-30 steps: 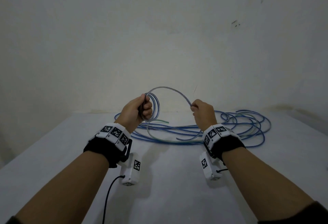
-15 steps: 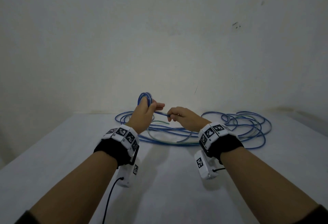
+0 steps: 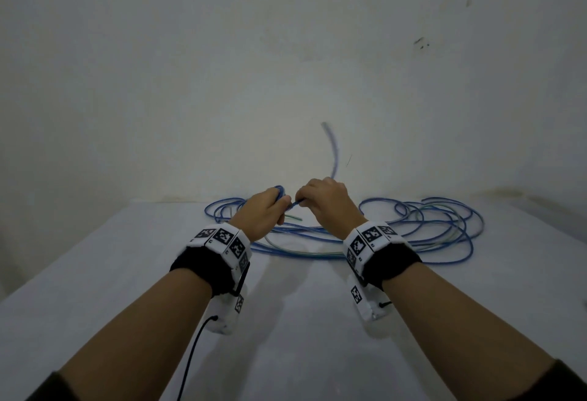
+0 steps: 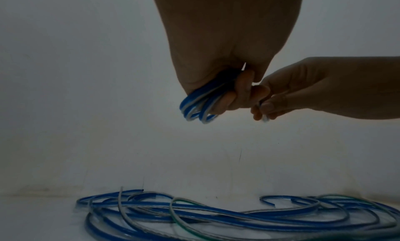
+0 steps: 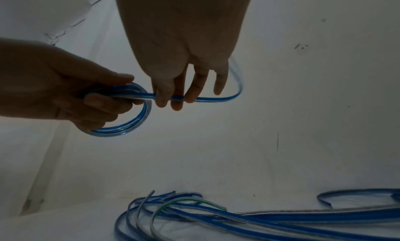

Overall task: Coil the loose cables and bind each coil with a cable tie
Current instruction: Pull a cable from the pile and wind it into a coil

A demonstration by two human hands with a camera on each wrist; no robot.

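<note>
My left hand (image 3: 268, 210) grips a small coil of blue-and-white cable (image 5: 138, 118) held above the table; the coil's loops (image 4: 194, 108) stick out below its fingers. Right beside it, my right hand (image 3: 320, 198) pinches the same cable's free stretch (image 5: 207, 98) between thumb and fingers. The loose end (image 3: 332, 149) whips up blurred above the right hand. Beyond both hands, a pile of loose blue, white and green cables (image 3: 413, 232) sprawls on the table. No cable tie shows in any view.
The white table (image 3: 301, 321) runs from me to a plain wall (image 3: 286, 67). The cable pile covers its far middle and right. A black lead (image 3: 190, 359) hangs from my left wrist camera.
The wide loop between the hands has been drawn in. My right hand came left to the left hand, and the cable's free end now swings up above it.
</note>
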